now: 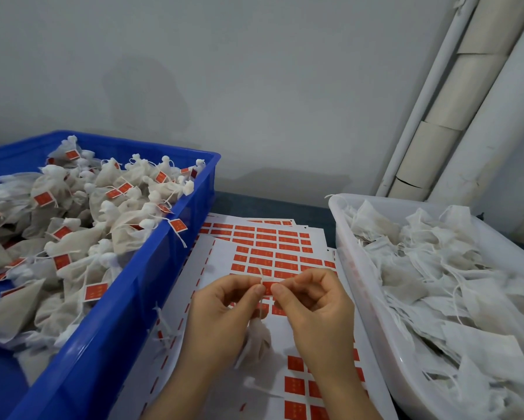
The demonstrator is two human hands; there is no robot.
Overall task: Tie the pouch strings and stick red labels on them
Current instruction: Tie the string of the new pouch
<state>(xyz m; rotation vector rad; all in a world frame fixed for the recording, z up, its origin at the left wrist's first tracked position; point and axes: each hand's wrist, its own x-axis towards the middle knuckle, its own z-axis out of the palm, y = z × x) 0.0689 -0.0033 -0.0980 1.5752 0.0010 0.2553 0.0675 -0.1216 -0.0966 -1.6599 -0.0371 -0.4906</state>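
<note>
Both hands meet above the sticker sheets at the bottom middle. My left hand and my right hand pinch a small red label between thumbs and forefingers, one at each end. A thin white string crosses the label and sticks up above it. Below the hands hangs a white mesh pouch, gathered at its neck, partly hidden by my left hand.
White sheets of red labels cover the table between two bins. A blue crate on the left holds several tied, labelled pouches. A clear plastic tub on the right holds several untied pouches. Pipes lean against the wall at the upper right.
</note>
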